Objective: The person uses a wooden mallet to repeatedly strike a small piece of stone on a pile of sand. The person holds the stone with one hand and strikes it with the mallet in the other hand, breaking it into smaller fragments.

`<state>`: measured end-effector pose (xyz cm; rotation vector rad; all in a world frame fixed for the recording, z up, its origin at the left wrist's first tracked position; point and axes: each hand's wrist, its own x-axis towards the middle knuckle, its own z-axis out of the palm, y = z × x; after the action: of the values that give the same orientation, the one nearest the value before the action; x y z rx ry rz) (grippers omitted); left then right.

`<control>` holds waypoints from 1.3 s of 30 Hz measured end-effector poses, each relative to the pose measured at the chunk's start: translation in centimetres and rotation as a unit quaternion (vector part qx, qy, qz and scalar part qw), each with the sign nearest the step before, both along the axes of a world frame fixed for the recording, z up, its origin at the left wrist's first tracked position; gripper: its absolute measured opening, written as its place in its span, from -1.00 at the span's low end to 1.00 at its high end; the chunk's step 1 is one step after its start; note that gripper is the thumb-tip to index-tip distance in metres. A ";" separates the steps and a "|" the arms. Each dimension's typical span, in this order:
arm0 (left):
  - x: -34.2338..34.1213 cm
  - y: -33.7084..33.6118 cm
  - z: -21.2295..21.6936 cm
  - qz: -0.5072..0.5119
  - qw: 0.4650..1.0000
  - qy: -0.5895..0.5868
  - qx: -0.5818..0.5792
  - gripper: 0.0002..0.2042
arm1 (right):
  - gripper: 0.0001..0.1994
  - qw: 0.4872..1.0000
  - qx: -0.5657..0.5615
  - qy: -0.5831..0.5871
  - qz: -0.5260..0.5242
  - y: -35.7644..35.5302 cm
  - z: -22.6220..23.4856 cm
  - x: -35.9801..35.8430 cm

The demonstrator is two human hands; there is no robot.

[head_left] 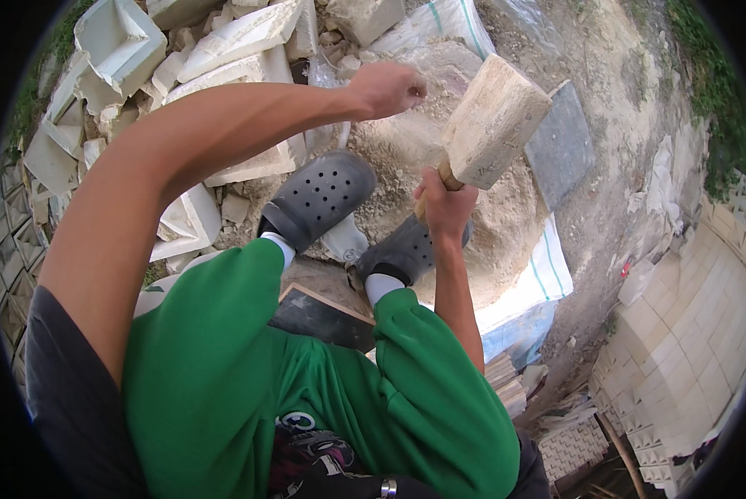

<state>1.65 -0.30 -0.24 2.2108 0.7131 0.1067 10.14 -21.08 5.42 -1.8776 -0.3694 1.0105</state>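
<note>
My right hand [449, 202] is wrapped round the short handle of a big wooden mallet [495, 122]. Its blocky, pale, dust-coated head is raised above a mound of crumbled whitish material [506, 241]. Farther left, my left hand [387, 90] hangs over the same mound with its fingers curled closed. Whatever those fingers may hold is too small or hidden to make out. Beside the mallet head, partly behind it, lies a flat grey slab [563, 145].
Broken white moulded pieces [240, 41] are heaped at the far left. My feet, in grey clogs [319, 200], rest at the mound's near edge. White sacking [548, 262] spreads under the mound. A dark framed board [323, 320] lies between my legs; pale tiles [681, 324] stand at right.
</note>
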 end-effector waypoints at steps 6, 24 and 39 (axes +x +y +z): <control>-0.8 -0.2 -0.3 0.019 1.000 -0.015 0.015 -0.83 | -0.76 0.994 -0.106 0.018 0.021 0.8 -1.2 -0.2; -1.0 -0.3 -0.3 0.026 0.999 -0.023 0.016 -0.85 | -0.84 0.999 -0.031 -0.017 0.015 0.7 0.4 -0.9; 0.3 -0.7 0.1 0.016 0.999 -0.018 0.026 -0.82 | -0.85 0.996 -0.068 0.045 -0.021 0.3 0.8 0.5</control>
<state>1.91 -0.99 -0.17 2.2417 0.7331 0.1830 10.60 -20.81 6.26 -1.9446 -0.2118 1.1104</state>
